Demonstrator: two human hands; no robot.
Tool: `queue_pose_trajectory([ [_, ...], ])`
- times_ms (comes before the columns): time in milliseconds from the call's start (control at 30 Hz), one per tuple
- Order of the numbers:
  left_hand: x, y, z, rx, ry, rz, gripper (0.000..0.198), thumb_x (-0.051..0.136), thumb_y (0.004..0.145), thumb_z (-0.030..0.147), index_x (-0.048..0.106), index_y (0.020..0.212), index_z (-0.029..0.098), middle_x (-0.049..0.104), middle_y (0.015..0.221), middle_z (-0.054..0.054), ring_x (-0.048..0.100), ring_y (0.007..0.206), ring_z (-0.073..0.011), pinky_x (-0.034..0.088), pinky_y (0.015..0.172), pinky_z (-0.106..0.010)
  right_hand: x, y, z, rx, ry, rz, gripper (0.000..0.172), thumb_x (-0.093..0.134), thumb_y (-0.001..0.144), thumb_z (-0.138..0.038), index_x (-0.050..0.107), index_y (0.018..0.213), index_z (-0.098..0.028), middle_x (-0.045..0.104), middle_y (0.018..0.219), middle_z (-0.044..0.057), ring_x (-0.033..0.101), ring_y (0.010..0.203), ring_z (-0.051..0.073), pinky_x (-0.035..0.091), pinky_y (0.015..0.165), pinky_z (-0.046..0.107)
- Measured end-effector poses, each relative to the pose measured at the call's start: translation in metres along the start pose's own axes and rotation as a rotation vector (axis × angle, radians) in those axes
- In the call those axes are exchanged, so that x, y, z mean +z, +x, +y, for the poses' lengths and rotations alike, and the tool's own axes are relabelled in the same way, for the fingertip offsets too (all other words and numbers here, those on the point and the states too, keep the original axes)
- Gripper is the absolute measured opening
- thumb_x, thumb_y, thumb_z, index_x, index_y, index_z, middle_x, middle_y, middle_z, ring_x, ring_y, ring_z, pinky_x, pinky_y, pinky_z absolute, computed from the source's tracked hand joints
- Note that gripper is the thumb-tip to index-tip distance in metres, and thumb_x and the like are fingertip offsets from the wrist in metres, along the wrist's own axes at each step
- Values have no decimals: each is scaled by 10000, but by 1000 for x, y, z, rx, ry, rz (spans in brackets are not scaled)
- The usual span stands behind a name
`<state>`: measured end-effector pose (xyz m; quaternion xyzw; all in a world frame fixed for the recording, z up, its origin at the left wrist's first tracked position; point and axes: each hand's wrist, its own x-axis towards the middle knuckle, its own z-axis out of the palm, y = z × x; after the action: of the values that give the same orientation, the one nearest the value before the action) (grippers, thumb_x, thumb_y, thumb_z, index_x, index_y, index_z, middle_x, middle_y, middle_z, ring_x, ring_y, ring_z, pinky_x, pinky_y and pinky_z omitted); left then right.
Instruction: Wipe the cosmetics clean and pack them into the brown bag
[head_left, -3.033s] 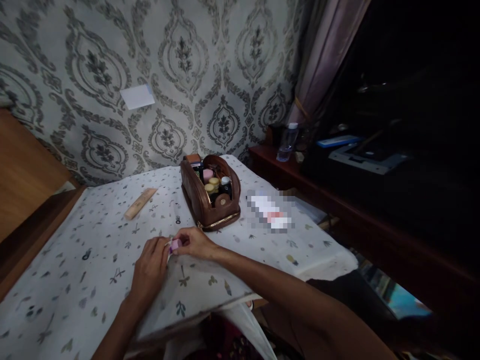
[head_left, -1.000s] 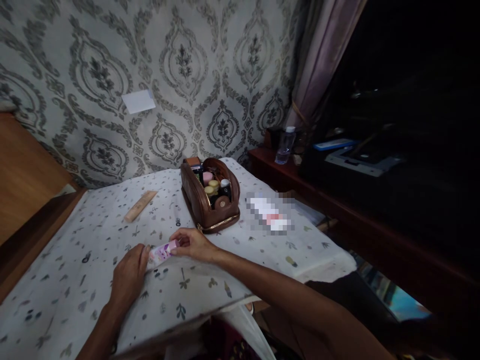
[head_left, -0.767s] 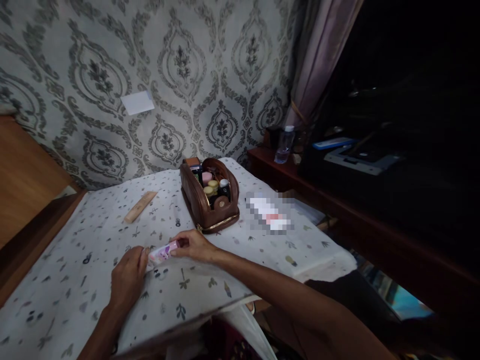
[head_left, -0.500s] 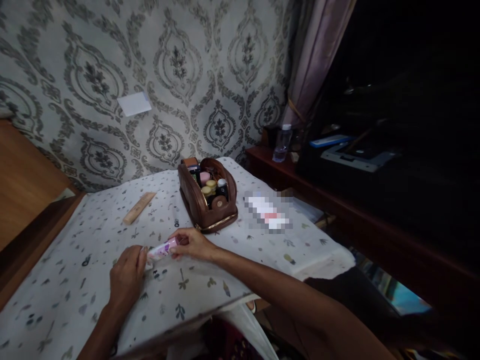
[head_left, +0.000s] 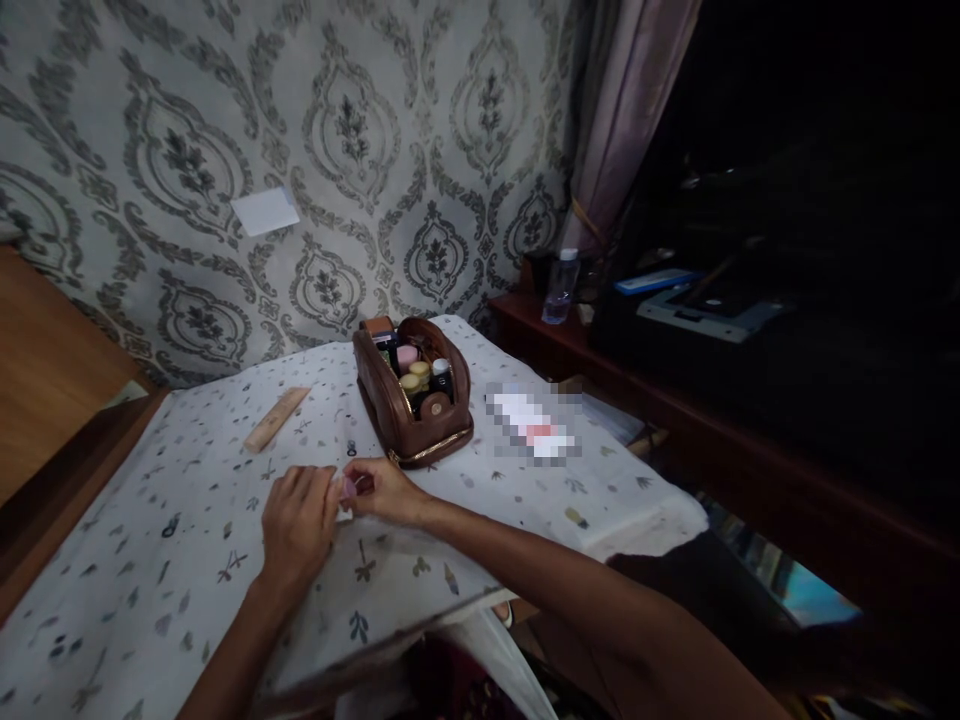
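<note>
Since 0.5 s ago, the left hand has slid across to meet the right hand, covering most of the pink tube between them. Patterned wallpaper fills the back, with white printed cloth spread below it. On the cloth stands a brown bag, unzipped, just beyond the right hand. To the bag's right lies a blurred-out item. Left hand, palm down, has its fingers bent close over the tube's left end; the right pinches the pink end between thumb and fingertips, its gap narrow. Well left of the bag lies a tan tube. The pink tube sits near the bag's front corner; whether it touches the cloth I can't tell. Inside the bag show 2 yellow lids and 1 white lid.
</note>
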<state>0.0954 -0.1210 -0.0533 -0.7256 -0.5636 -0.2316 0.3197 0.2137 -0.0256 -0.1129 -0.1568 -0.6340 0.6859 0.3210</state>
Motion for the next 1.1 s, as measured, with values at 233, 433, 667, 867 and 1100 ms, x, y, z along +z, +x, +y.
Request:
queue_pose_trajectory([
  [233,12,-6,6,12,43,-83,266,392,974,224,622,862,151,614,731,-64,507,732,-240,360,680,-356,0,1,2,-5,-114,25,147,673,654,-154,638,797,-153,577,645,-50,509,608,89,399,551,183],
  [433,10,-20,-7,-10,81,-122,313,375,984,261,620,807,179,631,718,-58,528,721,-232,353,673,-350,-1,0,2,45,-111,36,294,774,609,-212,672,879,-159,606,720,-36,543,669,108,430,601,209],
  [667,6,-45,-24,-98,160,-271,380,341,993,319,592,732,202,646,718,-61,548,733,-226,368,711,-348,-2,-1,5,82,-27,3,331,800,595,-242,681,894,-164,616,730,-33,550,677,111,428,638,232],
  [867,3,-60,-38,-75,194,-289,372,343,989,334,615,783,187,650,731,-69,579,753,-248,394,686,-350,-2,-2,4,82,-27,-3,344,800,597,-261,675,898,-153,621,747,-25,535,674,102,410,612,214],
  [1100,-1,-67,-41,-241,193,-441,371,329,988,364,621,831,197,678,810,-50,643,782,-206,397,573,-283,-3,-4,0,142,-5,-26,469,835,557,-360,657,941,-160,604,679,-40,548,585,108,416,538,215],
])
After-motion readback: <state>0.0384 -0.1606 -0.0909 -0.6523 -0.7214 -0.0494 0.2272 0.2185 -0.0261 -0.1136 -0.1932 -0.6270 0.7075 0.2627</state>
